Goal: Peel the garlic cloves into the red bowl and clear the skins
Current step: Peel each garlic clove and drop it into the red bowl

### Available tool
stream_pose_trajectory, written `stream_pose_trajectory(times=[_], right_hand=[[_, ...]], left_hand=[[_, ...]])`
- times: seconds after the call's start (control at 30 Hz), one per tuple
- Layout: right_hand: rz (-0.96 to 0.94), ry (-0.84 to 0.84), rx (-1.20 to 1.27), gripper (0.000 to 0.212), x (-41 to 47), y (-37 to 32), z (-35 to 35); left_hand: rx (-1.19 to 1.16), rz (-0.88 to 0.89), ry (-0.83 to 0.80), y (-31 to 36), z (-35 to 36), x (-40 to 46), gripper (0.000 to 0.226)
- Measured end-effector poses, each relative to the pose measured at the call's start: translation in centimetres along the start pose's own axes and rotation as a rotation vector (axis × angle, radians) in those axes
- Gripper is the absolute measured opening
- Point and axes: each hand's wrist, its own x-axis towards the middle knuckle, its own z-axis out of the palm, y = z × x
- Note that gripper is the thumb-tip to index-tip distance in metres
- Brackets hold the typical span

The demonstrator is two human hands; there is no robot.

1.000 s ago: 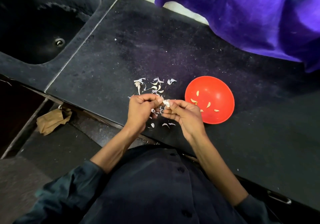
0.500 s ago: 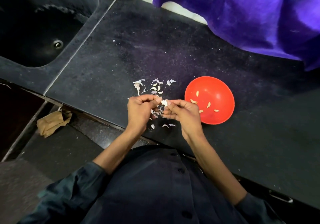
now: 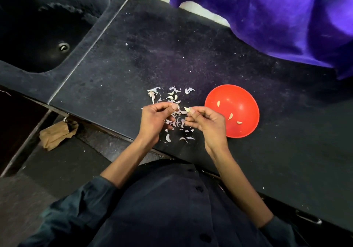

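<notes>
- Fingers (image 3: 193,111) of the right hand (image 3: 207,123) pinch a small pale garlic clove (image 3: 186,109); fingers of the left hand (image 3: 155,119) are curled, pinching a scrap of skin (image 3: 176,107), the two hands just apart.
- The clove is held above the dark speckled stone counter (image 3: 133,59), just left of the round red plastic bowl (image 3: 246,128), which holds a few peeled cloves.
- Risk: a slick peeled clove may slip and land among the papery white skins (image 3: 172,96).
- Risk: skins lie near the counter's front edge; careless sweeping could push them onto the floor.
</notes>
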Motion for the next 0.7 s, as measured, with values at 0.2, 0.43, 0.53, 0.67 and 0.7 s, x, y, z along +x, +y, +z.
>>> stream_pose_trajectory(times=[0.2, 0.43, 0.53, 0.67, 0.7], right_hand=[[-0.03, 0.011, -0.012, 0.008, 0.11, 0.33, -0.51], [-0.04, 0.017, 0.019, 0.009, 0.28, 0.28, -0.75], [-0.035, 0.014, 0.024, 0.009, 0.25, 0.37, -0.82], [-0.031, 0.01, 0.024, 0.009, 0.17, 0.36, -0.72], [-0.032, 0.008, 0.029, 0.009, 0.16, 0.3, -0.7]], left_hand=[[0.185, 0.13, -0.04, -0.06, -0.12, 0.25, 0.005], [0.338, 0.177, -0.066, 0.25, -0.22, 0.01, 0.006], [0.395, 0.237, -0.028, 0.59, -0.29, -0.11, 0.008], [0.513, 0.306, -0.008, 0.68, -0.33, 0.0, 0.017], [0.553, 0.318, -0.002, 0.64, -0.42, 0.07, 0.02]])
